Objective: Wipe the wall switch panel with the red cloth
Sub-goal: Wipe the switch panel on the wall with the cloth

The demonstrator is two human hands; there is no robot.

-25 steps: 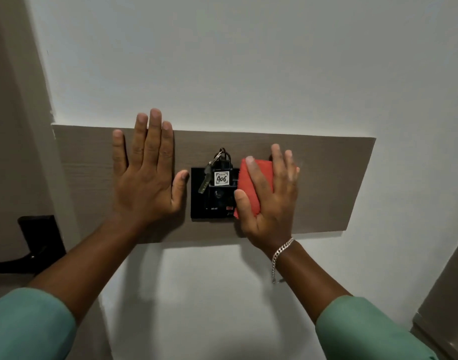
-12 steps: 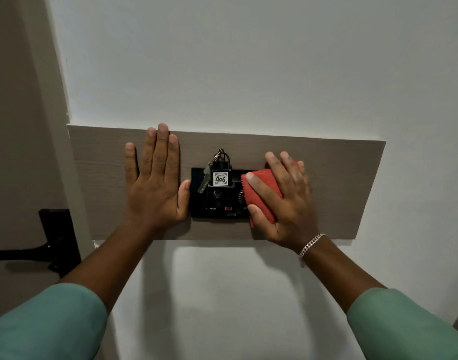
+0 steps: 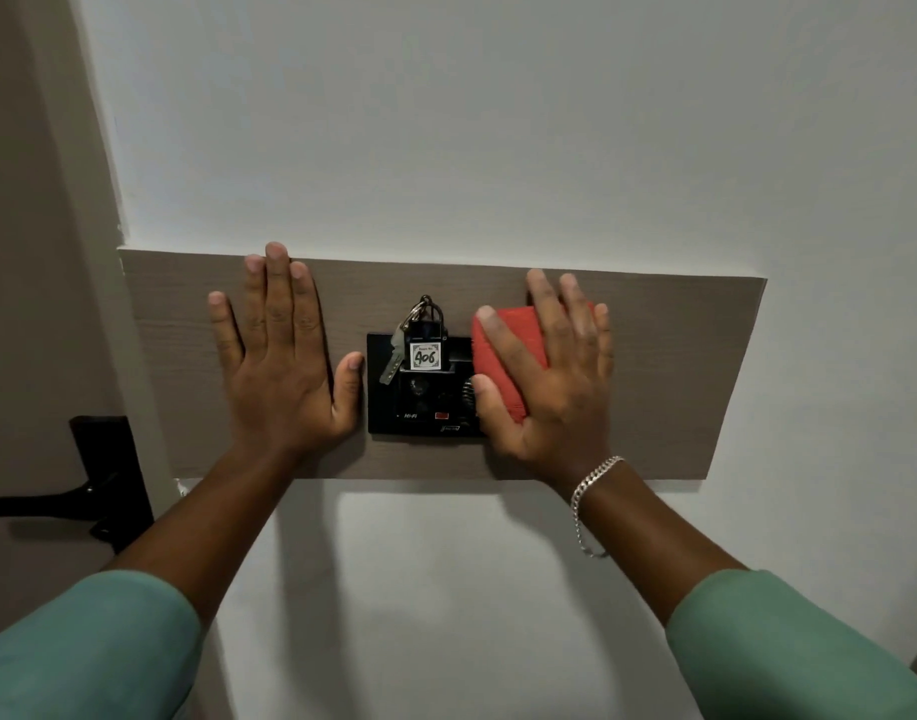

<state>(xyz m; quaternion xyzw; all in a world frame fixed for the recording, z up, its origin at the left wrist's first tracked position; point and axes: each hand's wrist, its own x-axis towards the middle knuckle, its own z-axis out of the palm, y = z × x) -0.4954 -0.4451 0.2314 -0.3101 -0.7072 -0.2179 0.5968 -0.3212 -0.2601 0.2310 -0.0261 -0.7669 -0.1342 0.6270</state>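
A black switch panel is set in a grey-brown wooden board on a white wall. A key tag marked 406 with keys hangs in the panel's top slot. My right hand presses a folded red cloth flat against the panel's right part, which the cloth and hand hide. My left hand lies flat on the board just left of the panel, fingers spread, thumb touching the panel's edge, holding nothing.
A black door handle sticks out at the lower left, on a beige door beside the wall corner. White wall spreads above and below the board. A silver bracelet circles my right wrist.
My right hand with the red cloth has slid to the right and then up over the panel's right side. My left hand has stayed flat on the board. The view shifted slightly.
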